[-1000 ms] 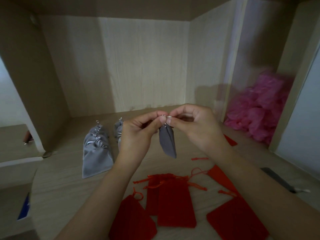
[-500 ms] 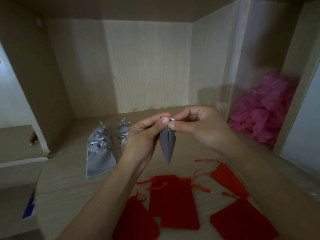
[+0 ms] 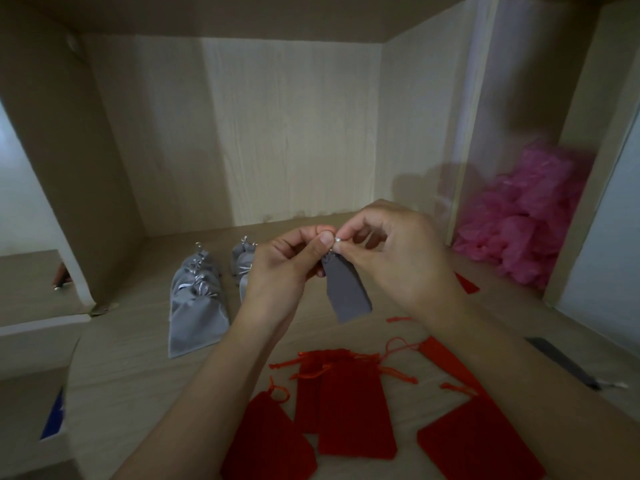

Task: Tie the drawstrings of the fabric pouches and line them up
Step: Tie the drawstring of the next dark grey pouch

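A grey pouch [image 3: 346, 292] hangs in the air above the wooden shelf. My left hand [image 3: 287, 268] and my right hand [image 3: 391, 251] both pinch its silver drawstring [image 3: 335, 240] at the pouch's top. Tied grey pouches [image 3: 197, 299] lie in a row at the left, and more grey pouches [image 3: 243, 261] sit partly hidden behind my left hand. Several red pouches [image 3: 353, 403] with loose red strings lie near me, one [image 3: 273, 441] at the lower left, one [image 3: 481, 445] at the lower right.
The wooden shelf surface [image 3: 131, 362] is boxed in by a back wall and a left side panel [image 3: 69, 161]. A heap of pink plastic bags [image 3: 526, 220] fills the compartment on the right. A dark flat strip [image 3: 561, 362] lies at the right edge.
The hanging grey pouch has swung and turned, its lower end now pointing down and right. Both hands stay at its top, working the silver string.
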Tool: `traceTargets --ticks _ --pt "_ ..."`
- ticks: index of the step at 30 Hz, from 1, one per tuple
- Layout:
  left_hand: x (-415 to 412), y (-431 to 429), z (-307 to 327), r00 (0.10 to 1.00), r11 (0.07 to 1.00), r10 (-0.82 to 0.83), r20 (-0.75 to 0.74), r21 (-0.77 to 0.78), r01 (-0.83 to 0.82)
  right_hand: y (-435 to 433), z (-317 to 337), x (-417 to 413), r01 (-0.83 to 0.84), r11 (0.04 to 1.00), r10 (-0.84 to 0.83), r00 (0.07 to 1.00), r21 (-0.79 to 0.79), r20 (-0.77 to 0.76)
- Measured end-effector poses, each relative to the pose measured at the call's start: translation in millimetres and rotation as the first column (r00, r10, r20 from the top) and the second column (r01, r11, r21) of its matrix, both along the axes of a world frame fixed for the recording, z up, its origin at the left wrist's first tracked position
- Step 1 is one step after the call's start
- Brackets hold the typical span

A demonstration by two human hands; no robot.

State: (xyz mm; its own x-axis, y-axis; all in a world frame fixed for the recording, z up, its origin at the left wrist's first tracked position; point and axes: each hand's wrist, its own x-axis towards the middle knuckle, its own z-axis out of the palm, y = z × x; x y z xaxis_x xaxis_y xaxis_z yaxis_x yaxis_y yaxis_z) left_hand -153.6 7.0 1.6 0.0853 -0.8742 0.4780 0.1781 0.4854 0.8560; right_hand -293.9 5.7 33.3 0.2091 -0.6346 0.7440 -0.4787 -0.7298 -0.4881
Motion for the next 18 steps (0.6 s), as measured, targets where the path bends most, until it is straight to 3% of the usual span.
traceTargets --ticks 5,8,15,18 --pt "2.6 -0.1 -1.2 0.998 0.996 -0.055 -0.025 0.062 0.057 0.5 -3.2 -0.8 -0.007 1.000 0.005 0.997 -0.027 -0.083" --pt "3.4 3.1 1.3 0.996 0.992 -0.089 -0.031 0.085 0.091 -2.6 -2.2 -4.7 -0.087 0.993 0.092 0.994 0.081 -0.051" --pt "2.9 5.9 5.7 0.973 0.970 -0.156 -0.170 0.161 0.183 -9.4 -0.5 -14.2 -0.247 0.963 0.249 0.969 0.104 -0.005" --pt "2.8 7.0 6.3 0.976 0.973 -0.151 -0.158 0.152 0.175 -11.2 1.3 -14.9 -0.320 0.924 0.313 0.947 0.210 0.068"
